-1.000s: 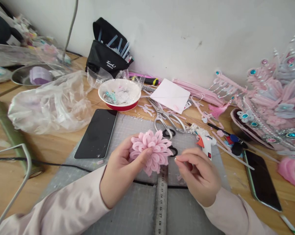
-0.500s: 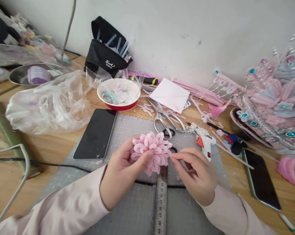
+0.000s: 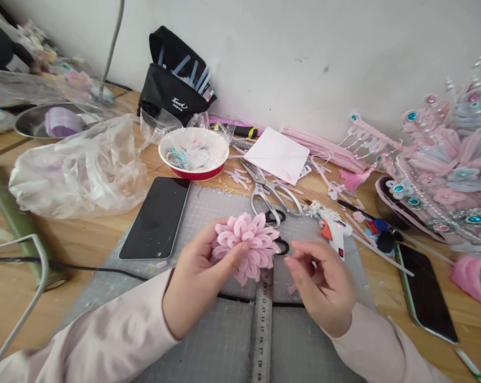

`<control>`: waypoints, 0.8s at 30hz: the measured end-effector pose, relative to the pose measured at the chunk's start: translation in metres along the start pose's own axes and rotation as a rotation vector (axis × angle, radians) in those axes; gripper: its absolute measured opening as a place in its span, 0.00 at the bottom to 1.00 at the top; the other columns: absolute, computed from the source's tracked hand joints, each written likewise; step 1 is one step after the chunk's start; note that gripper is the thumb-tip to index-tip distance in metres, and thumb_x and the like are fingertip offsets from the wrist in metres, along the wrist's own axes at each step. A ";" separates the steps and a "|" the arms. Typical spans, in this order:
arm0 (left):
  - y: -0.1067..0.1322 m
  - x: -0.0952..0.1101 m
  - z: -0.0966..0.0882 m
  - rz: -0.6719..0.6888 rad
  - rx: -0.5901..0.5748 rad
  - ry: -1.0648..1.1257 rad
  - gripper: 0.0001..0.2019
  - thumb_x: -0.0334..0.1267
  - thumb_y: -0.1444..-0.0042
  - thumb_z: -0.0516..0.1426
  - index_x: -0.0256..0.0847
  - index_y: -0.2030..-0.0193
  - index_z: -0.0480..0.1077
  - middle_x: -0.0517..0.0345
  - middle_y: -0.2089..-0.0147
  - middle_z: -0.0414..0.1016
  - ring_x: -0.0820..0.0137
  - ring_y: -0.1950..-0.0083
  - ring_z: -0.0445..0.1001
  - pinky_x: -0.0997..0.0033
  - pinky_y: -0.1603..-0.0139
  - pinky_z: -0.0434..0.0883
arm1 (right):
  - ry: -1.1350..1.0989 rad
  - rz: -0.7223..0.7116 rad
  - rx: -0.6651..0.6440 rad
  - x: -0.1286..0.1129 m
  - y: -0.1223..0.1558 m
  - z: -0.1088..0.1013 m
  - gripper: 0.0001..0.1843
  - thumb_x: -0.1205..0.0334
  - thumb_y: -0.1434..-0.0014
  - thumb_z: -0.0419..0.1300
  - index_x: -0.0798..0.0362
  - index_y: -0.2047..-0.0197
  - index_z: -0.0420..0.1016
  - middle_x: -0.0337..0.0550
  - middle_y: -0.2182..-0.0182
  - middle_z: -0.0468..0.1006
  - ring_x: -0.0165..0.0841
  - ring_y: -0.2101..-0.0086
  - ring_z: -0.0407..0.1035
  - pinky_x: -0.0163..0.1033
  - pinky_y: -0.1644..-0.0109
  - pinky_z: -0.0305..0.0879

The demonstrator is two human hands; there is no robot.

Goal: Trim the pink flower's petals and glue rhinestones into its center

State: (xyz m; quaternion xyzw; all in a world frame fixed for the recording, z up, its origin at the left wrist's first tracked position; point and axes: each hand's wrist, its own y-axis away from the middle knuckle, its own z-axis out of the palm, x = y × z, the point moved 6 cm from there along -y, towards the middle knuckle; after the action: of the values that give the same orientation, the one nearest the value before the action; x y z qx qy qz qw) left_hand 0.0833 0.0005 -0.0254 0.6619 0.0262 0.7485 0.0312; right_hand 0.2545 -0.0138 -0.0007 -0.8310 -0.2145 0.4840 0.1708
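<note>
My left hand holds a pink felt flower with many looped petals, thumb across its front, over a grey cutting mat. My right hand hovers just right of the flower, its fingers loosely spread and slightly blurred, with nothing visible in them. A white and orange glue gun lies just beyond my right hand. A steel ruler runs down the mat below the flower.
Silver scissors, a red bowl of beads, a dark phone and a crumpled plastic bag lie behind. A second phone and a pink jewelled headdress sit at right. A black pouch leans on the wall.
My right hand pinched at the flower's right edge half a second ago, then drew back slightly and opened its fingers. The left hand and flower barely moved.
</note>
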 end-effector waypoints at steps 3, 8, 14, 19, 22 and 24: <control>0.000 0.000 -0.001 -0.001 0.005 -0.003 0.09 0.38 0.50 0.59 0.40 0.62 0.69 0.60 0.65 0.77 0.73 0.66 0.73 0.79 0.69 0.68 | -0.089 0.065 -0.015 0.004 0.001 0.002 0.15 0.71 0.45 0.56 0.47 0.55 0.67 0.36 0.73 0.67 0.26 0.75 0.59 0.33 0.74 0.56; 0.000 0.001 0.000 -0.018 0.000 0.000 0.10 0.39 0.51 0.59 0.39 0.62 0.69 0.58 0.65 0.77 0.71 0.66 0.74 0.78 0.70 0.68 | -0.075 0.170 -0.061 0.009 -0.003 0.006 0.08 0.68 0.45 0.57 0.49 0.61 0.70 0.35 0.74 0.67 0.27 0.75 0.60 0.33 0.74 0.56; 0.000 0.002 0.002 -0.040 -0.006 0.036 0.11 0.40 0.53 0.60 0.39 0.62 0.70 0.56 0.63 0.77 0.70 0.66 0.74 0.77 0.71 0.68 | -0.125 0.257 -0.088 0.010 -0.004 0.010 0.04 0.65 0.46 0.58 0.51 0.65 0.71 0.37 0.75 0.70 0.27 0.76 0.61 0.32 0.76 0.58; 0.000 0.001 0.002 -0.042 0.000 0.011 0.11 0.39 0.53 0.60 0.40 0.62 0.70 0.56 0.64 0.77 0.69 0.66 0.74 0.76 0.69 0.69 | -0.133 0.305 -0.084 0.010 -0.004 0.010 0.03 0.63 0.46 0.57 0.52 0.68 0.72 0.38 0.75 0.71 0.28 0.75 0.64 0.31 0.77 0.59; 0.001 0.000 0.002 -0.042 0.000 -0.002 0.11 0.39 0.53 0.60 0.39 0.63 0.70 0.57 0.65 0.77 0.69 0.66 0.74 0.76 0.68 0.69 | -0.126 0.333 -0.082 0.013 -0.004 0.011 0.05 0.62 0.45 0.57 0.52 0.69 0.72 0.39 0.75 0.72 0.29 0.73 0.66 0.31 0.76 0.60; 0.001 0.000 0.002 -0.044 -0.003 -0.003 0.11 0.39 0.53 0.60 0.39 0.63 0.70 0.56 0.64 0.77 0.69 0.66 0.74 0.76 0.68 0.69 | -0.138 0.349 -0.079 0.015 -0.004 0.012 0.05 0.61 0.45 0.57 0.52 0.70 0.72 0.39 0.75 0.72 0.29 0.73 0.66 0.31 0.75 0.61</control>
State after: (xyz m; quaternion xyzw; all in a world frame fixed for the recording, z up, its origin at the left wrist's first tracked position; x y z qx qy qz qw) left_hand 0.0858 -0.0003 -0.0252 0.6621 0.0395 0.7467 0.0490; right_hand 0.2498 -0.0019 -0.0151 -0.8266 -0.0969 0.5532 0.0366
